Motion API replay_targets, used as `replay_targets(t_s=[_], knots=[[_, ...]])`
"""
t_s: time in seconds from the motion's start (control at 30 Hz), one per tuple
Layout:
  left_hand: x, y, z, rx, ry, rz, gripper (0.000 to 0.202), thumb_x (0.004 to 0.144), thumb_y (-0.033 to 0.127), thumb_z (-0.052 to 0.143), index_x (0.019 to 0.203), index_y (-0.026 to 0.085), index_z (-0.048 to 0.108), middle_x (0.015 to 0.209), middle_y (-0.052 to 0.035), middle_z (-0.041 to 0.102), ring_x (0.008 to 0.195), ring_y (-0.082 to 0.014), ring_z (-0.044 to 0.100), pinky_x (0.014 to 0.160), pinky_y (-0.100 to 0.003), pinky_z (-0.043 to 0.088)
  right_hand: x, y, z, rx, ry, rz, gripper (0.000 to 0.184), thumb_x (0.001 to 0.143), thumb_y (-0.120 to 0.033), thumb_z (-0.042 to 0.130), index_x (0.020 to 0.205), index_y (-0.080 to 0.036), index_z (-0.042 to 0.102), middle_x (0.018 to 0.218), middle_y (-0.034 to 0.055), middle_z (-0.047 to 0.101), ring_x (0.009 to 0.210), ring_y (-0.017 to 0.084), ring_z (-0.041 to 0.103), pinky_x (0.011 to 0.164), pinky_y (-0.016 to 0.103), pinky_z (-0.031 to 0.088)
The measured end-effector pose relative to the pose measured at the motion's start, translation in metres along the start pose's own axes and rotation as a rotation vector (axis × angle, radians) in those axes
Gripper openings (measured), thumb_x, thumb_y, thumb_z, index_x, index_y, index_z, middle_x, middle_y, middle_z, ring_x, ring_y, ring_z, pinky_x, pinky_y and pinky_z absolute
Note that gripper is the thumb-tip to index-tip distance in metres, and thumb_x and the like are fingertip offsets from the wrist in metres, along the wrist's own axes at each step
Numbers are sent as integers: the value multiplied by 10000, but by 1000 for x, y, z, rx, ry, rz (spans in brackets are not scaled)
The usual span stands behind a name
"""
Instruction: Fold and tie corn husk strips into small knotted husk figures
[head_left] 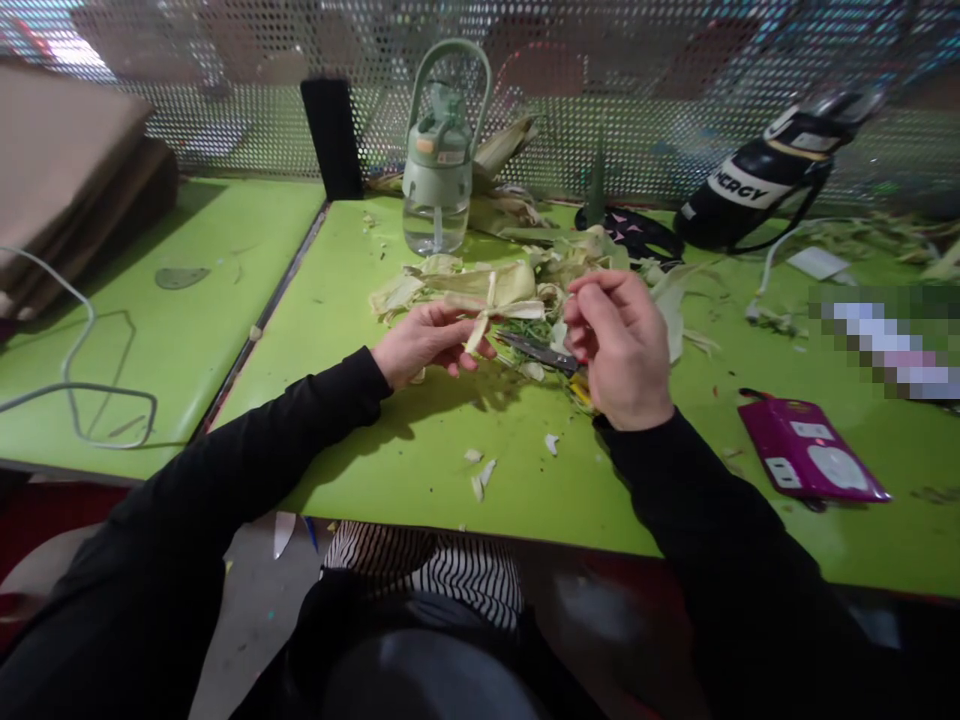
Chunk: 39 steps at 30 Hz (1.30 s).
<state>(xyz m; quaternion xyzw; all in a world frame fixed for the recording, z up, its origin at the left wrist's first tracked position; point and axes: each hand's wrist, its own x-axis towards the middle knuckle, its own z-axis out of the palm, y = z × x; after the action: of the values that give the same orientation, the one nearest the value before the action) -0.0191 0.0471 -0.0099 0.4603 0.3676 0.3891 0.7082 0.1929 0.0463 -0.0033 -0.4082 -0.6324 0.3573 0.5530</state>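
Between the thumb and fingers of my left hand (431,345) is a knotted strip of pale corn husk (491,308), its ends sticking out like a small cross. My right hand (622,345) is raised just to the right, fingers curled into a pinch; whatever lies between the fingertips is too small to make out. Scissors (536,350) show below and between the hands, blades pointing left. Their handle end runs under my right hand, and I cannot tell whether it touches the palm. Behind the hands lies a loose heap of husk pieces (405,285) and green shreds.
A clear green-lidded water bottle (437,190) stands behind the heap. A black flask (757,185) leans at the back right against a perforated metal screen (255,120). A purple packet (814,450) lies right, brown bags (67,180) left. Husk scraps (484,480) dot the green table (390,470).
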Motion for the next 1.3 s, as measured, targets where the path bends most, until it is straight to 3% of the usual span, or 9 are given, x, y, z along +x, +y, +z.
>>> replay_targets(t_s=[0.07, 0.17, 0.27, 0.4, 0.6, 0.8, 0.93, 1.1, 1.3], knots=[[0, 2, 1, 13, 18, 0, 124, 979, 108, 523, 1021, 114, 639, 636, 21, 700, 442, -48, 607, 411, -129, 420, -2, 1, 3, -80, 95, -126, 55, 903, -290, 649, 946, -265, 625, 790, -14, 565, 570, 105, 455, 484, 269, 370], [-2, 4, 5, 35, 32, 12, 124, 979, 121, 536, 897, 123, 629, 575, 52, 649, 377, -15, 511, 361, -117, 325, -6, -3, 7, -172, 65, -240, 67, 882, -209, 637, 930, -254, 624, 794, -9, 561, 618, 120, 481, 552, 296, 411], [-4, 4, 9, 52, 46, 25, 144, 965, 143, 576, 825, 133, 609, 536, 75, 602, 356, -2, 441, 350, -122, 271, -7, -6, 7, -197, 49, -266, 47, 896, -201, 600, 917, -239, 618, 821, 4, 565, 648, 126, 491, 563, 304, 411], [-4, 1, 11, 31, 44, 16, 112, 947, 124, 593, 837, 132, 613, 605, 50, 651, 412, -14, 507, 398, -129, 349, -8, -7, 7, -247, 30, -275, 80, 936, -246, 564, 931, -223, 640, 873, 31, 585, 683, 140, 506, 574, 317, 415], [-3, -1, 10, -13, 86, 34, 98, 904, 46, 603, 972, 107, 636, 611, 37, 675, 416, -41, 549, 409, -152, 397, -14, -13, 11, -448, 36, -441, 54, 920, -212, 592, 912, -230, 642, 934, 37, 611, 711, 154, 521, 588, 340, 446], [-1, -2, 8, -19, 115, 49, 80, 895, 103, 658, 958, 122, 613, 597, 59, 665, 427, -27, 570, 418, -123, 408, -14, -11, 12, -527, 17, -423, 62, 920, -193, 608, 923, -252, 628, 966, 50, 615, 669, 158, 521, 555, 351, 464], [-4, -1, 9, -11, 40, 52, 38, 946, 142, 609, 967, 117, 628, 656, 35, 687, 458, -25, 590, 432, -125, 429, -12, -8, 10, -522, 59, -436, 104, 900, -165, 633, 982, -230, 640, 1011, 46, 610, 648, 120, 515, 537, 311, 465], [-9, 1, 12, 29, -54, 85, 114, 987, 153, 530, 927, 118, 620, 659, 34, 663, 468, -33, 581, 442, -144, 445, -12, -8, 6, -546, -51, -449, 318, 879, -146, 650, 1179, -250, 636, 1168, 59, 598, 682, 109, 562, 574, 306, 524], [-6, 0, 11, 41, 9, 77, 114, 948, 126, 595, 838, 124, 625, 592, 56, 622, 441, -11, 522, 449, -123, 409, -14, -7, 8, -571, -104, -559, 205, 887, -205, 695, 1077, -281, 694, 1045, 51, 647, 758, 161, 616, 588, 330, 552]])
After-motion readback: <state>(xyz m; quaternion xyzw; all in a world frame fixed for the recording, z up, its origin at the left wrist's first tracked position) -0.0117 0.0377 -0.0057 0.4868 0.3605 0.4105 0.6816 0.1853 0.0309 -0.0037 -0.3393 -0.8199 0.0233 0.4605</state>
